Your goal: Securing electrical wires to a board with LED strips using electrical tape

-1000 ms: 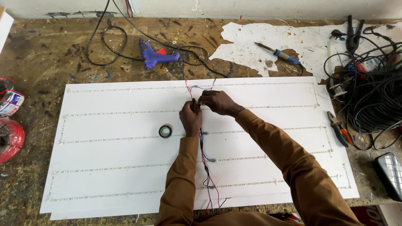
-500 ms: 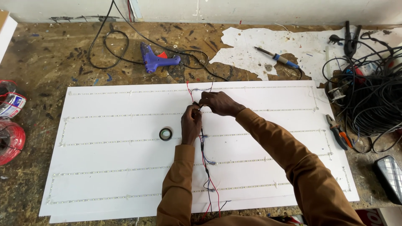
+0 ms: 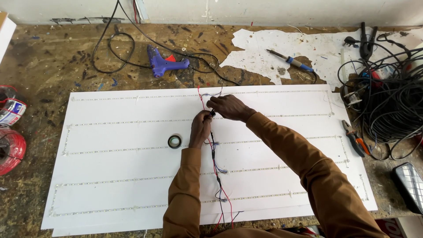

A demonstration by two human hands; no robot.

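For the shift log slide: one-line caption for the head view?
Both hands, left hand and right hand, pinch thin wires together over a white panel, tape roll beside them.

Both arms in brown sleeves reach forward, hands meeting at centre. The left hand is curled with fingertips pinched; the right hand arches over it, its grip apparently closed, fingertips touching.

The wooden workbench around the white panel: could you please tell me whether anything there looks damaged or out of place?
Yes. The worn wooden workbench is scarred and paint-flecked, with a ragged white patch peeling across its far side. A tangled heap of black cables sprawls at the right edge, partly burying small tools.
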